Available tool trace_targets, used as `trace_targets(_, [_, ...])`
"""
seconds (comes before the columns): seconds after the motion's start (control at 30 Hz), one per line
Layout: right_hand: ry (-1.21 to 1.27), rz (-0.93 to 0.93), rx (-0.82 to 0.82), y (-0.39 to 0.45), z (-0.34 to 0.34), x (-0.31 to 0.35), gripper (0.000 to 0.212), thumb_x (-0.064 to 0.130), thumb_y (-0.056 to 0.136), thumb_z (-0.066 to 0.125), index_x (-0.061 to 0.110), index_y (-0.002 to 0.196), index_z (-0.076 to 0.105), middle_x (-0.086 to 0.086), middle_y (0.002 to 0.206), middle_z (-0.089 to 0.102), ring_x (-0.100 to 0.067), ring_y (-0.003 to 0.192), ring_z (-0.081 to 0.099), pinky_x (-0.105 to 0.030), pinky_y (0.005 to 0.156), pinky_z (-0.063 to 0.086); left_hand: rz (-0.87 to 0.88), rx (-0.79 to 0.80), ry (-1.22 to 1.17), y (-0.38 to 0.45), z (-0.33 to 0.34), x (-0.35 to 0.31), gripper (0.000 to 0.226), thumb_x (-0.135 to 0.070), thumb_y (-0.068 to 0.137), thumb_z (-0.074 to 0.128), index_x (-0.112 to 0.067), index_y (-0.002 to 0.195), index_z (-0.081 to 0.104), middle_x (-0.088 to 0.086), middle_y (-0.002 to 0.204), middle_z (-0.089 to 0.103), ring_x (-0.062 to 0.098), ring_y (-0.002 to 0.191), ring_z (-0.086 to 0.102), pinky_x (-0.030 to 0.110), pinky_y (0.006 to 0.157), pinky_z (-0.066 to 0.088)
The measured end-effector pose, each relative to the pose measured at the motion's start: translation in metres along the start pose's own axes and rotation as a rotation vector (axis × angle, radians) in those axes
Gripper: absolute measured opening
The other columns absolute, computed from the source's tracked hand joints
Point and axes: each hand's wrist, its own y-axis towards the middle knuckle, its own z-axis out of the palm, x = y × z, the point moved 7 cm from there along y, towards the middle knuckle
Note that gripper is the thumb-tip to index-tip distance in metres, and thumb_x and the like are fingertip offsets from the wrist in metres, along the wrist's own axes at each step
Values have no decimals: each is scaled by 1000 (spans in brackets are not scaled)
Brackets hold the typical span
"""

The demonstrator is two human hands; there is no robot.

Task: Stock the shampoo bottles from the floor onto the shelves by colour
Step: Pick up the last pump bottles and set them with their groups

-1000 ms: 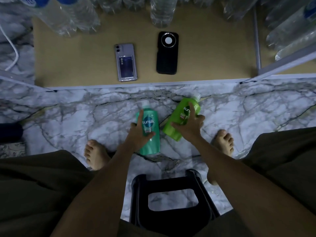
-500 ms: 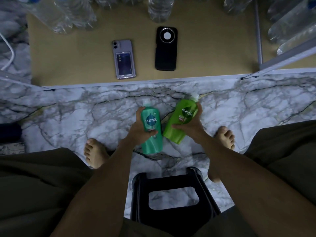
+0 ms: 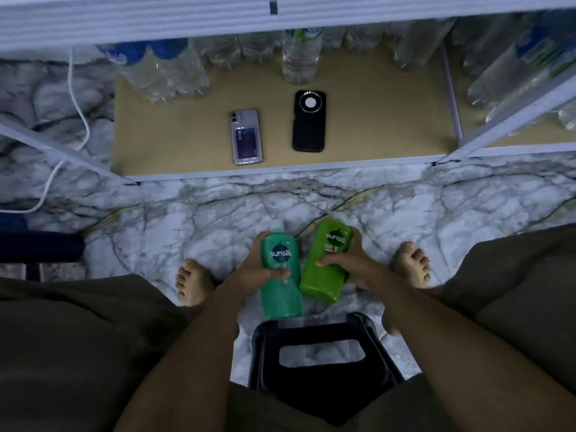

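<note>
My left hand is closed around a teal shampoo bottle, cap pointing away from me. My right hand is closed around a lime-green shampoo bottle, tilted with its cap to the upper right. Both bottles are held side by side above the marble floor, their lower ends nearly touching. In front of me lies the low brown shelf board of a white metal rack, with a higher white shelf edge at the top of the view.
Two phones, a lilac phone and a black phone, lie on the shelf board. Clear water bottles stand along its back and right. A black stool is between my knees; my bare feet flank the bottles. A white cable runs at left.
Both hands have lifted the bottles off the floor and drawn them toward me. The view has tilted up, bringing the upper shelf edge into sight.
</note>
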Motion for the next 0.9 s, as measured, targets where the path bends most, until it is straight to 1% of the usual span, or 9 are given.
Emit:
trace_targets(0.17, [21,-176,82,-34,19,31,104,-12,68,84,36,136,23,-2,121,56,-23,101,63,-43,71,57,88,2,47,-29,-16,-38,93,5,76,83,-32,144,32,8,124,65,21,106,69,38,80,62])
trace_targets(0.27, [40,-222,171,-62,30,44,90,-12,73,80,37,132,33,-3,121,62,-26,103,66,-45,71,59,165,-41,46,-51,-23,-63,99,-2,64,91,-42,139,41,9,125,67,28,113,68,51,86,59])
trace_targets(0.33, [39,-260,210,-82,35,55,89,-13,73,79,39,130,37,-4,119,65,-28,104,68,-47,74,60,243,-53,85,-68,-25,-89,97,6,67,88,-39,139,41,7,122,68,16,106,71,39,80,60])
trace_targets(0.4, [6,-312,262,-100,37,71,92,-12,70,82,40,133,39,-7,121,68,-32,107,69,-52,80,59,335,-48,123,-88,-25,-120,95,9,70,84,-35,140,38,5,121,67,8,100,71,27,78,57])
trace_targets(0.47, [-37,-364,308,-120,38,89,95,-9,69,83,42,137,39,-8,124,69,-33,108,69,-54,81,59,402,-63,141,-109,-28,-146,95,11,70,83,-35,141,38,7,121,68,12,101,70,26,80,57])
trace_targets(0.67, [-27,-616,368,-187,47,148,116,-6,53,83,41,144,31,-8,126,66,-27,105,71,-39,77,59,612,-139,176,-180,-38,-220,101,-10,62,93,-37,144,40,5,128,66,28,115,65,41,94,56])
trace_targets(0.73, [-36,-718,377,-213,53,167,118,-9,50,83,39,144,30,-7,126,64,-23,103,70,-36,76,59,686,-161,178,-204,-42,-243,102,-3,64,92,-34,145,39,7,131,64,29,117,64,43,95,56])
trace_targets(0.8, [-46,-805,397,-236,59,185,119,-9,48,83,38,144,31,-7,126,64,-21,103,70,-36,77,58,747,-201,184,-228,-46,-264,100,7,66,88,-32,145,39,2,128,66,22,114,66,35,91,57])
trace_targets(0.9, [-67,-935,401,-271,59,215,125,-4,43,90,39,145,32,-7,133,61,-25,112,68,-43,86,58,849,-232,199,-261,-46,-299,100,8,67,87,-34,144,39,-5,124,67,16,109,67,27,88,55])
